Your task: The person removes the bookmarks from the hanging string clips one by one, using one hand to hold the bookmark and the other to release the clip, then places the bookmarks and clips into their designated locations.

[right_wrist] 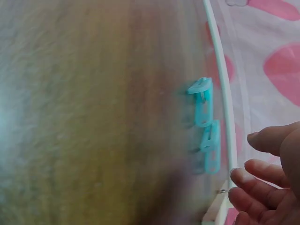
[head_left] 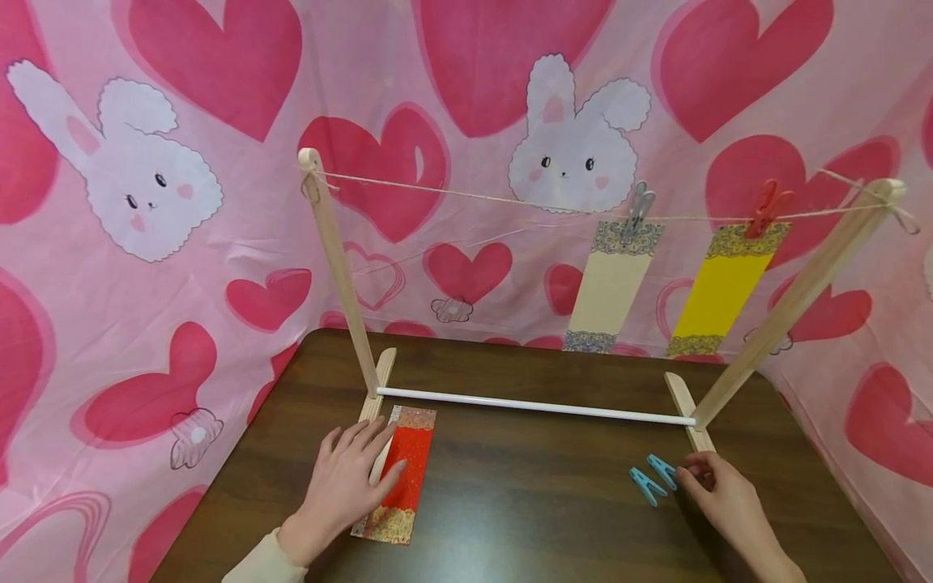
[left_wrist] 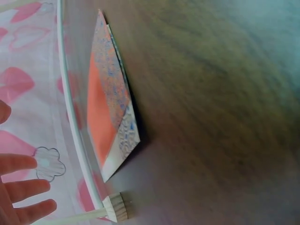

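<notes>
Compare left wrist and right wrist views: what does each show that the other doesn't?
Only left wrist: the left hand, and the red card partly over a pale card.
Only right wrist: the right hand and two blue clips.
Both: the white rod, part of the wooden stand, the brown tabletop and the pink patterned cloth.

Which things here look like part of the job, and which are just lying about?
Likely the job: red card, pale card beneath it, both near the left hand; blue pegs beside the right hand; string; stand; hanging cream card, yellow card.

Just there: table, backdrop.
</notes>
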Demonstrator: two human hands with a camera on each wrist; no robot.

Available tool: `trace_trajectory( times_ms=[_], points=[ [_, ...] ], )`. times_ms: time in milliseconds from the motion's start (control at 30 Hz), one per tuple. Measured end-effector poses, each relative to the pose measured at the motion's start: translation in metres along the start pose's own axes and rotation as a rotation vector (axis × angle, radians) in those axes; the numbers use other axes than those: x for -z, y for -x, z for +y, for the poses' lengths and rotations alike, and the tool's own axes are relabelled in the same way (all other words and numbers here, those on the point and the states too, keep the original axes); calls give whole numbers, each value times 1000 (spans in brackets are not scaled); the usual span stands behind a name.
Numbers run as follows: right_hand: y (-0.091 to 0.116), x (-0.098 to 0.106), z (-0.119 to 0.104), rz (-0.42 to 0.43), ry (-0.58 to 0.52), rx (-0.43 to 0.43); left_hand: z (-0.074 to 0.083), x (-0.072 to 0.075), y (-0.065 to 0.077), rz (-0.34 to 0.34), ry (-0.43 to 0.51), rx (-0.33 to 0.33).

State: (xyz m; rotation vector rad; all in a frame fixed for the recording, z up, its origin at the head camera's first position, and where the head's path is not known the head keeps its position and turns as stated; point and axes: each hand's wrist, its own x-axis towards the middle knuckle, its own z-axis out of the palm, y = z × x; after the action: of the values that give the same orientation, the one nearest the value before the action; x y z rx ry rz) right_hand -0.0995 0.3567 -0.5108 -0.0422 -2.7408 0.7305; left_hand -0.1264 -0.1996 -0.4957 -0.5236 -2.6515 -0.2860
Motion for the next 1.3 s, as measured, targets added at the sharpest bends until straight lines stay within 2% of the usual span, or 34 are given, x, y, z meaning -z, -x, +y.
trace_trajectory(
  times_ms=[167,333,533,1300],
  points=[
    [-1,6,-10,64,-41,41,2,2,-5,-3,25,11],
    [-5,11,-24,118,-56,86,5,3,-14,47,44,-7],
    [-10,18,-40,140,-56,123,12,5,-24,100,64,-25],
    [-23,58,-94,262,-100,249,46,15,-58,178,215,-70]
  ],
)
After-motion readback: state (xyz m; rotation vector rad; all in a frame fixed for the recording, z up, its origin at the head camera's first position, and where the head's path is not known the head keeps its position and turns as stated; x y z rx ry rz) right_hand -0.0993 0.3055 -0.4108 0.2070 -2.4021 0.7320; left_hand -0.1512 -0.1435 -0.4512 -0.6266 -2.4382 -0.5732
